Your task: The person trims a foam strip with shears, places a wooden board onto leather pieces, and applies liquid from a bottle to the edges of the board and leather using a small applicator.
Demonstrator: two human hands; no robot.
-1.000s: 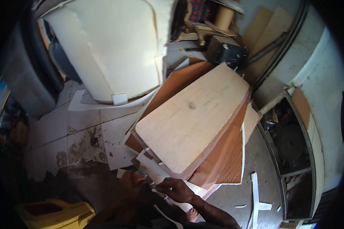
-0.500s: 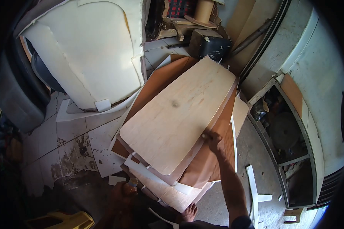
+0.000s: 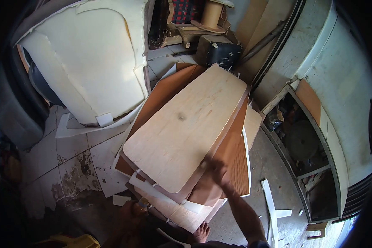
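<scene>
A pale plywood board (image 3: 186, 128) with rounded corners lies on top of brown sheet material (image 3: 153, 103). My right hand (image 3: 217, 169) is at the board's lower right edge, over the brown sheet; it is closed and a little blurred, and whatever its fingers hold cannot be made out. Low in the view, in shadow, my left hand (image 3: 130, 210) is wrapped round a small bottle (image 3: 143, 203). Beneath the brown sheet, near my bare foot (image 3: 201, 232), another light board (image 3: 190, 219) sticks out.
A cream foam-padded panel (image 3: 87, 62) stands at the back left beside a dark grey seat (image 3: 18, 99). White offcuts (image 3: 270, 206) lie on the floor at right, near an open-framed cabinet (image 3: 306, 144). A wooden spool (image 3: 212, 16) and a black box (image 3: 221, 51) are behind.
My right hand has moved left and down along the board's edge. The view has shifted slightly; my left hand still holds the bottle.
</scene>
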